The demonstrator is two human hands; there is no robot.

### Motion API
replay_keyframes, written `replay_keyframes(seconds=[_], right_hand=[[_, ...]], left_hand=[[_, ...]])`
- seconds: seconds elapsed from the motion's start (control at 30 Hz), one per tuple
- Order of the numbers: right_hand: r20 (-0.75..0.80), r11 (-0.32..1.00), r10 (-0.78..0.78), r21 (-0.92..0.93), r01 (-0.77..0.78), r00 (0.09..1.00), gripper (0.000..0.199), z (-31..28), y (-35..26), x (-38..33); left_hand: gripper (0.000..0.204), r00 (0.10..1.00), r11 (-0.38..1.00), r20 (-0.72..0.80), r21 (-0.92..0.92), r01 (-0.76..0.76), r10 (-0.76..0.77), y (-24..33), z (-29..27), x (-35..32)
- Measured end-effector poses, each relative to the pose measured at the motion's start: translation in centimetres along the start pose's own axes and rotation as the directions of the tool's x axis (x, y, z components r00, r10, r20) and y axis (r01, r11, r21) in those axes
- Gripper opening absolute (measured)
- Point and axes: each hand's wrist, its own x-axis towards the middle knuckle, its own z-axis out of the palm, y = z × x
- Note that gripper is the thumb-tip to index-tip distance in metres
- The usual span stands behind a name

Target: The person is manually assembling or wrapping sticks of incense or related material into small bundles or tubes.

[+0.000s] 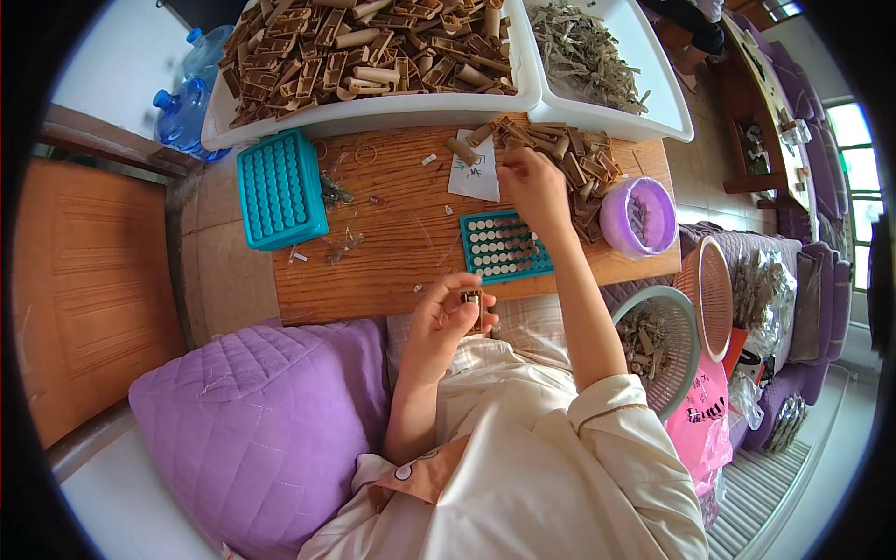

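My left hand (pixel 444 320) is closed around a small brown plastic casing (pixel 474 304) with shiny metal parts inside, held over the table's near edge. Farther off, my right hand (pixel 536 189) has its fingers pinched together beside a loose pile of brown casings (pixel 586 170). What those fingers hold, if anything, is hidden. Between the hands lies a shallow teal tray (pixel 523 273) with rows of small round whitish pieces. A white sheet with handwriting (pixel 476 177) lies left of my right hand, with some brown casings at its top edge.
A large white bin (pixel 373 114) heaped with brown casings stands beyond the table (pixel 392 224). Beside it, another white bin (pixel 674 105) holds thin greyish strips. Stacked teal trays (pixel 280 191) sit left. A purple tub (pixel 623 239) and a grey basket (pixel 686 359) are right.
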Motion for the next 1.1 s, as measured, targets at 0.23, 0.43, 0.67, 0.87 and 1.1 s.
replay_keyframes(seconds=[0.23,0.43,0.67,0.87,1.1], right_hand=[[0.142,0.86,0.236,0.429,-0.275,0.961,0.017,-4.1,-2.4,-3.8],[0.349,0.784,0.037,0.571,-0.244,0.936,0.034,-5.8,-6.5,-9.1],[0.218,0.836,0.036,0.528,-0.148,0.975,0.035,-4.6,-9.3,-12.6],[0.109,0.871,0.073,0.478,-0.116,0.991,0.029,-3.9,-10.0,-13.8],[0.071,0.907,0.01,0.418,-0.039,0.997,0.025,-3.9,-9.6,-13.7]], left_hand=[[0.033,0.978,0.975,-0.158,-0.153,-0.161,0.137,-0.3,0.8,-0.1],[0.029,0.932,0.944,-0.281,-0.171,-0.283,0.229,-0.7,1.2,-0.3],[0.034,0.895,0.895,-0.275,-0.183,-0.408,0.352,-0.9,1.5,-0.8],[0.036,0.887,0.88,-0.229,-0.171,-0.442,0.401,-0.8,2.0,-1.1],[0.035,0.859,0.898,-0.268,0.071,-0.434,0.437,-1.3,2.8,-1.3]])
